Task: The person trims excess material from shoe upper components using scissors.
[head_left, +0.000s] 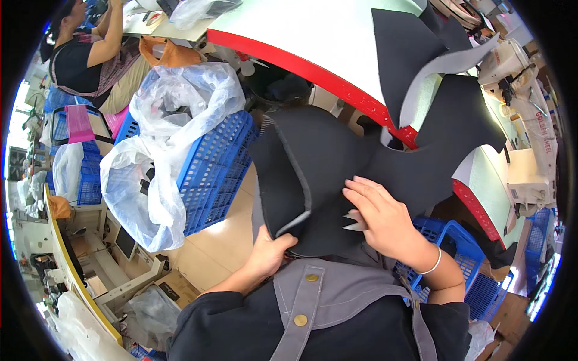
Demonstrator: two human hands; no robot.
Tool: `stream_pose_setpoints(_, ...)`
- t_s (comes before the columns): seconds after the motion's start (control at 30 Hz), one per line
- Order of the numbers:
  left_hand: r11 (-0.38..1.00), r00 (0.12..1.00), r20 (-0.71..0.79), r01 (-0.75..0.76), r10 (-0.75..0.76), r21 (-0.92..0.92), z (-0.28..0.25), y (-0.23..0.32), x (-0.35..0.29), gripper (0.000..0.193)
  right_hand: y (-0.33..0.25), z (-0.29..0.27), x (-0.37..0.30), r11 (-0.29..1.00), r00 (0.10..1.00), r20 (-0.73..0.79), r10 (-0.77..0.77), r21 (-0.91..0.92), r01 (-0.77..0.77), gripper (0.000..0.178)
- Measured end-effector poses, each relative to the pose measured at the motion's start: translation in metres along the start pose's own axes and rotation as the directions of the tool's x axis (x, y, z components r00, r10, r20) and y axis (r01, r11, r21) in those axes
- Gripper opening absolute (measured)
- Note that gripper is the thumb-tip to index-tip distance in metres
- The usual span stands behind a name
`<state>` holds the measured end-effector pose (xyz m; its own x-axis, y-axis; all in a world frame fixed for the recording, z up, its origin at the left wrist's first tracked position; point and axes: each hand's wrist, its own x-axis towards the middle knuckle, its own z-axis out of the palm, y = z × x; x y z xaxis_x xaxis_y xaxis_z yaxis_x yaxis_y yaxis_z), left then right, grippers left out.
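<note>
My left hand [269, 254] is closed on the lower edge of a black sheet-like piece [337, 144], thumb on top. Along that piece's folded left part runs a grey edge [298, 171], which ends in a pale strip close to my thumb. The piece hangs over my lap and stretches right toward the table. On its right side rests my right hand [379, 213], fingers together and pointing up-left. Two pointed silver blades, seemingly thread snips [356, 227], stick out from under its palm; their handles are hidden.
A white table [301, 27] with a red edge lies ahead, more black pieces [400, 60] on it. Blue crates [217, 174] lined with clear plastic stand left; another blue basket [445, 234] is at my right. A sewing machine [521, 120] stands far right. Another person [90, 66] sits far left.
</note>
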<state>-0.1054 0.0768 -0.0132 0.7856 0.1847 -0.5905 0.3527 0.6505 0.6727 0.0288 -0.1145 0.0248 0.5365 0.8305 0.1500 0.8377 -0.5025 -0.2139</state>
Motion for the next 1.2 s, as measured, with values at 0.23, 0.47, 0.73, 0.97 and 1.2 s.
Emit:
stream_pose_setpoints(0.23, 0.997, 0.997, 0.040, 0.069, -0.067, -0.044, -0.008, 0.005, 0.009, 0.064, 0.028, 0.032, -0.006, 0.218, 0.969, 0.227, 0.098, 0.945, -0.243, 0.044)
stream_pose_setpoints(0.47, 0.997, 0.997, 0.004, 0.072, -0.072, -0.042, -0.008, 0.002, 0.009, 0.058, 0.037, -0.062, 0.018, 0.965, 0.944, -0.252, 0.213, -0.099, -0.244, 0.047)
stream_pose_setpoints(0.73, 1.000, 1.000, 0.020, 0.012, -0.012, 0.009, -0.006, 0.004, 0.011, 0.056, 0.082, -0.080, 0.063, 0.682, 0.971, -0.047, -0.234, -0.720, 0.130, 0.020)
stream_pose_setpoints(0.97, 0.999, 0.999, 0.031, 0.040, -0.039, -0.010, -0.004, 0.005, 0.010, 0.057, 0.103, -0.073, 0.076, 0.716, 0.974, 0.149, -0.172, -0.660, 0.227, 0.013)
stream_pose_setpoints(1.2, 0.999, 0.998, 0.038, 0.045, -0.044, -0.012, -0.003, 0.007, 0.011, 0.060, 0.104, -0.060, 0.065, 0.826, 0.988, 0.088, -0.130, -0.542, 0.157, 0.014)
